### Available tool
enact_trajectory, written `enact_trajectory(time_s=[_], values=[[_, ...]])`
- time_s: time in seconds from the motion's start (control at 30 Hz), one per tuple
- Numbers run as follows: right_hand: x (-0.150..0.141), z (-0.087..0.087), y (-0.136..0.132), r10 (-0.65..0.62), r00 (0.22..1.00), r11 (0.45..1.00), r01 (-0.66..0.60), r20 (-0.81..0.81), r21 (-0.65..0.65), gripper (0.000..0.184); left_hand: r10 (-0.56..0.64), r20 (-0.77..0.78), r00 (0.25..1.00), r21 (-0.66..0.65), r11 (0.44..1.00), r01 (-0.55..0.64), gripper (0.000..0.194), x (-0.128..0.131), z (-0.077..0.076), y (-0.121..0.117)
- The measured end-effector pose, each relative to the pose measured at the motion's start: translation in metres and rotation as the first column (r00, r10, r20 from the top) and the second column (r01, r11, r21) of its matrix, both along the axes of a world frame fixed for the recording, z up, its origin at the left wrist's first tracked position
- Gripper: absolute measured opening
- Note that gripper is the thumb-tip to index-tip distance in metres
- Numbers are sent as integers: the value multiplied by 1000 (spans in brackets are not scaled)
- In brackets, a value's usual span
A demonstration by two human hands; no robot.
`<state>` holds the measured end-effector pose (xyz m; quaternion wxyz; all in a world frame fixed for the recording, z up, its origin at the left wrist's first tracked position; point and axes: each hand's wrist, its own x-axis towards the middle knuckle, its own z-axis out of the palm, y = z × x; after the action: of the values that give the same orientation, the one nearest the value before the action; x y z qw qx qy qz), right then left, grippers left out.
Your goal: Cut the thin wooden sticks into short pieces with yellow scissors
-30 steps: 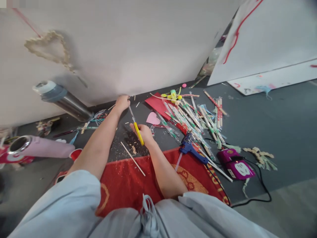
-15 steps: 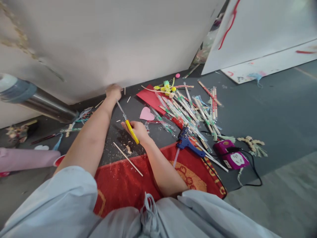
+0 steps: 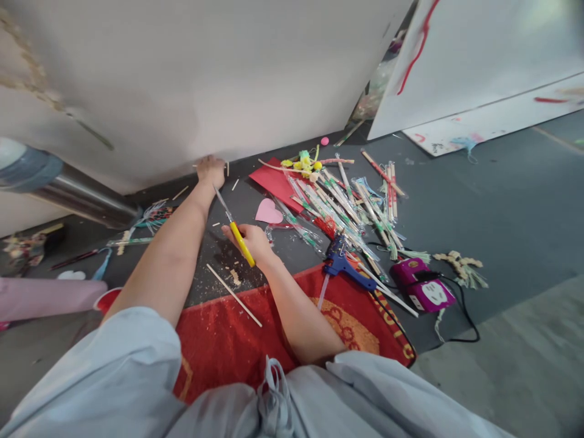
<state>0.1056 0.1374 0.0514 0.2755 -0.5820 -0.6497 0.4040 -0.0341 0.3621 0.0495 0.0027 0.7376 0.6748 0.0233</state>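
My right hand (image 3: 254,242) is closed round the yellow handle of a knife (image 3: 241,244), its long metal blade slanting up and left toward my left wrist. My left hand (image 3: 211,171) reaches to the foot of the wall, fingers bent down against the dark surface. A thin pale stick end pokes out at its left side; whatever its fingertips hold is hidden. Just right of that hand lies a short cut stick (image 3: 227,168). Nearer me, a longer pale stick (image 3: 234,294) lies partly on the red cloth (image 3: 219,353), beside wood shavings (image 3: 235,277).
Wrapped chopsticks (image 3: 340,210) lie heaped at the right, near a pink paper heart (image 3: 269,211) and red paper (image 3: 276,182). A blue glue gun (image 3: 343,266) and a purple power strip (image 3: 422,285) have cords. At left stand a steel flask (image 3: 91,194) and a pink bottle (image 3: 50,298).
My view has swung right and settled. The left hand has turned its fingers down at the wall's foot, and a stick end now shows beside it. The right hand keeps hold of the knife.
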Motion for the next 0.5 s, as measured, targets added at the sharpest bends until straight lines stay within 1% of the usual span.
enact_trajectory(time_s=[0.13, 0.2, 0.27, 0.33, 0.43, 0.5], values=[[-1, -3, 1, 5, 1000, 1000, -5, 6, 8, 61, -32, 1, 999, -8, 999, 32, 43, 1, 5, -11], [-1, -3, 1, 0, 1000, 1000, 0, 1, 9, 60, -51, -36, 998, -23, 998, 50, 43, 0, 8, -15], [-1, -2, 2, 0, 1000, 1000, 0, -22, -12, 59, -64, -94, 993, -48, 997, 60, 44, -1, 14, -20], [0, -1, 2, 4, 998, 999, -7, -64, -49, 59, -63, -132, 989, -72, 996, 54, 44, -4, 24, -28], [1, -1, 2, -4, 992, 996, -8, -124, -92, 59, -67, -155, 986, -114, 992, 49, 40, -13, 43, -55], [2, -4, 1, -16, 989, 994, 0, -149, -106, 60, -94, -174, 980, -181, 982, 62, 36, -20, 57, -84]])
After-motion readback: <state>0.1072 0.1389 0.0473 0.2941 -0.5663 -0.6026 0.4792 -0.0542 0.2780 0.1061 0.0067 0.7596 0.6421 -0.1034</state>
